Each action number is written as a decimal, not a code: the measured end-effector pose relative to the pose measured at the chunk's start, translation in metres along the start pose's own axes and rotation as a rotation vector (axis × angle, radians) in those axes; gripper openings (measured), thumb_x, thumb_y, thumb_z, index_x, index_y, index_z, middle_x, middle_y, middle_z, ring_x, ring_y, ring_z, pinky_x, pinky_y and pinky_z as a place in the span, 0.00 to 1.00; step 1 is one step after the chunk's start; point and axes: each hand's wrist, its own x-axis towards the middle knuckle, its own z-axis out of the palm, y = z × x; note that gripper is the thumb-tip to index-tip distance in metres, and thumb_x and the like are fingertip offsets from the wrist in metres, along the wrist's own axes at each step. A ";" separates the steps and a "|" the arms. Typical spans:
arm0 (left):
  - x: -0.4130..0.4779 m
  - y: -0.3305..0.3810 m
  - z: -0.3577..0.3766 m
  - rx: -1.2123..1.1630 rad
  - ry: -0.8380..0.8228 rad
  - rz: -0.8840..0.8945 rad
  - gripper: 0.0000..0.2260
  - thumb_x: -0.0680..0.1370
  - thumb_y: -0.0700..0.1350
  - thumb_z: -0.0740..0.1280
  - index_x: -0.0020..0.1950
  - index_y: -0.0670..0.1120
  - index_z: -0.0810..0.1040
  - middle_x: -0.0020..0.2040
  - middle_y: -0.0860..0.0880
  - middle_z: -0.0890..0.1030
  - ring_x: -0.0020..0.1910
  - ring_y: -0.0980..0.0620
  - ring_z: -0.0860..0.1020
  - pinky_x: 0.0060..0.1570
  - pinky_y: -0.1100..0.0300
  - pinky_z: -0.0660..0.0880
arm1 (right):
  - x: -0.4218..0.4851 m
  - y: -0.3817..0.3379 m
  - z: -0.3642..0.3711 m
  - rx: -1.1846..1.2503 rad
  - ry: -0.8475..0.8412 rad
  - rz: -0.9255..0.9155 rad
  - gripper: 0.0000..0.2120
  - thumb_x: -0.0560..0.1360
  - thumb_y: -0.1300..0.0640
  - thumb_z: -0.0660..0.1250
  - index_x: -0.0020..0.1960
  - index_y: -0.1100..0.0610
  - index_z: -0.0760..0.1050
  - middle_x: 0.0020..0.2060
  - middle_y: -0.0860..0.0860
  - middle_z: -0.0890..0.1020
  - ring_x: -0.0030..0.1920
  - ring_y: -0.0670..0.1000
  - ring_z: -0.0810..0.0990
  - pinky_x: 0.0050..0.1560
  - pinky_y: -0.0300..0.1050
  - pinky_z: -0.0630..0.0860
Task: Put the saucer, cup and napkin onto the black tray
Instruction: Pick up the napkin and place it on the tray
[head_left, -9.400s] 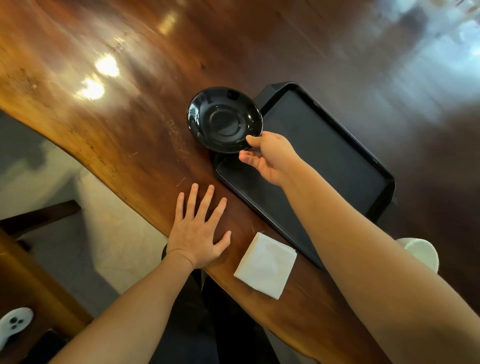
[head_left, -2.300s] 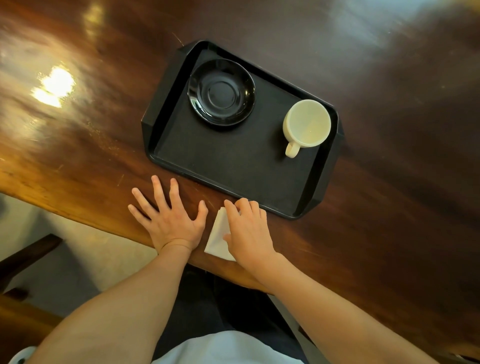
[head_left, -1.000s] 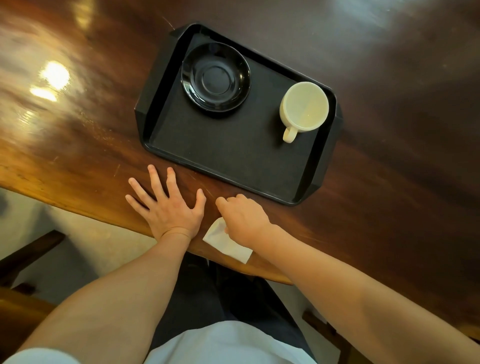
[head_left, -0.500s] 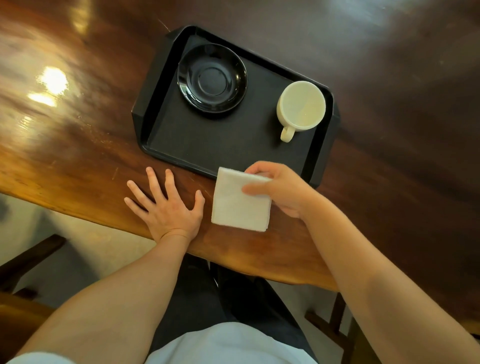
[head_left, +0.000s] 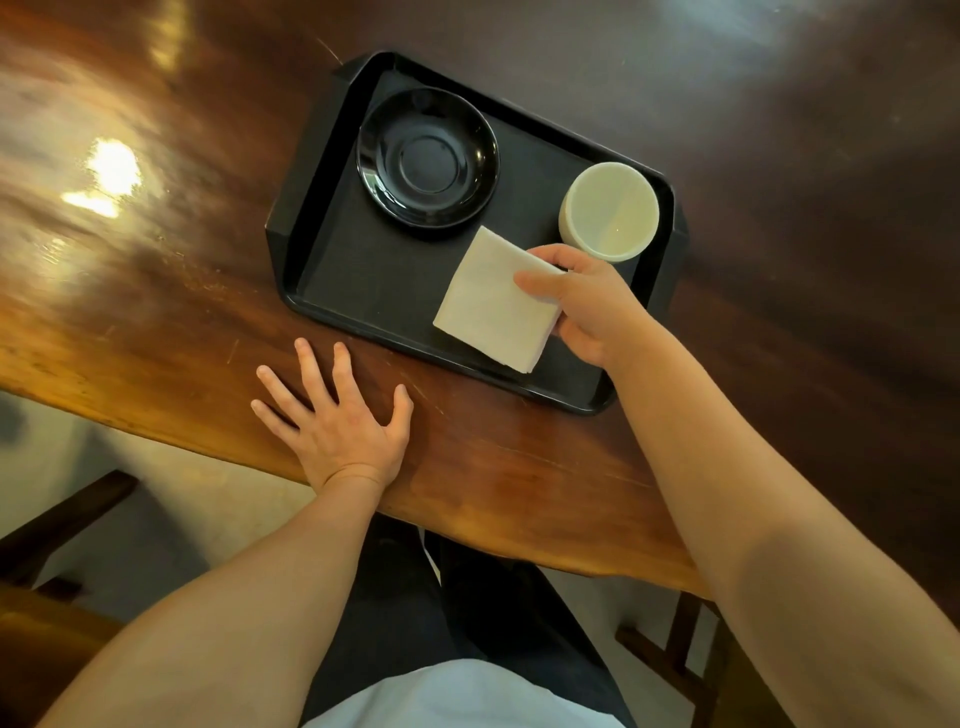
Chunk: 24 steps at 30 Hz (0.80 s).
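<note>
The black tray (head_left: 358, 291) lies on the wooden table. A black saucer (head_left: 427, 158) sits in its far left part and a cream cup (head_left: 609, 210) stands upright in its far right corner. My right hand (head_left: 587, 306) grips the right edge of a folded white napkin (head_left: 493, 301) over the tray's near middle, just below the saucer and cup; I cannot tell whether the napkin touches the tray floor. The cup's handle is hidden behind my right hand. My left hand (head_left: 337, 421) rests flat on the table, fingers spread, just in front of the tray.
The glossy wooden table (head_left: 156, 260) has a curved near edge (head_left: 208, 441) close to my body. Dark wooden chair parts (head_left: 57, 525) stand on the floor at lower left, and more wooden framing (head_left: 670, 654) shows at lower right.
My right hand has lifted the napkin off the table near the edge and carried it away from me, over the tray's near rim. The left hand stayed flat in place.
</note>
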 end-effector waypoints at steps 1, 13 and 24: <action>0.000 0.000 0.000 -0.003 0.000 0.001 0.39 0.75 0.71 0.56 0.82 0.52 0.57 0.84 0.43 0.52 0.82 0.32 0.47 0.77 0.31 0.44 | 0.004 -0.001 0.002 -0.007 0.010 0.000 0.07 0.77 0.64 0.70 0.53 0.56 0.80 0.56 0.57 0.83 0.57 0.58 0.82 0.59 0.61 0.80; 0.000 0.000 0.001 -0.012 0.017 0.003 0.39 0.74 0.70 0.53 0.81 0.51 0.59 0.84 0.43 0.54 0.82 0.31 0.48 0.77 0.31 0.46 | 0.031 0.018 0.025 -0.491 0.198 -0.132 0.11 0.75 0.57 0.70 0.58 0.51 0.81 0.51 0.50 0.81 0.52 0.51 0.79 0.46 0.44 0.78; -0.001 -0.001 0.002 0.011 0.008 -0.004 0.38 0.75 0.70 0.55 0.80 0.52 0.59 0.84 0.43 0.53 0.82 0.31 0.48 0.77 0.31 0.45 | 0.007 0.040 0.028 -0.744 0.383 -0.381 0.20 0.77 0.56 0.68 0.69 0.55 0.75 0.64 0.52 0.76 0.63 0.52 0.74 0.60 0.40 0.68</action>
